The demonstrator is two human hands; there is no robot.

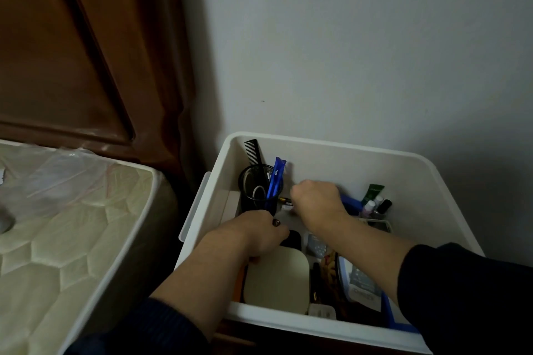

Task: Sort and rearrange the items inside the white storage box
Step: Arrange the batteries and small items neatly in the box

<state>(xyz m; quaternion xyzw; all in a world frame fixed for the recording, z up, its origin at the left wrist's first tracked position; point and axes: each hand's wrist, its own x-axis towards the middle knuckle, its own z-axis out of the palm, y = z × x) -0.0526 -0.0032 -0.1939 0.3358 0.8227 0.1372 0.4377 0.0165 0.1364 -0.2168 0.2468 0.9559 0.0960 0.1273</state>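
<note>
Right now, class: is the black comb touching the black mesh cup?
Touching. The head view shows the black comb standing inside the black mesh cup, leaning on its rim.

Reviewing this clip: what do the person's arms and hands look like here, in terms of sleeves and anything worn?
Both arms wear dark navy knit sleeves pushed up, leaving the forearms bare. The left hand has a dark-painted thumbnail; no ring, watch or glove is visible on it. The right hand is bare as well, with no jewellery showing; its nails are turned away from the head camera.

Black cup (258, 192) and bottles (375, 204) flank a gap.
</note>
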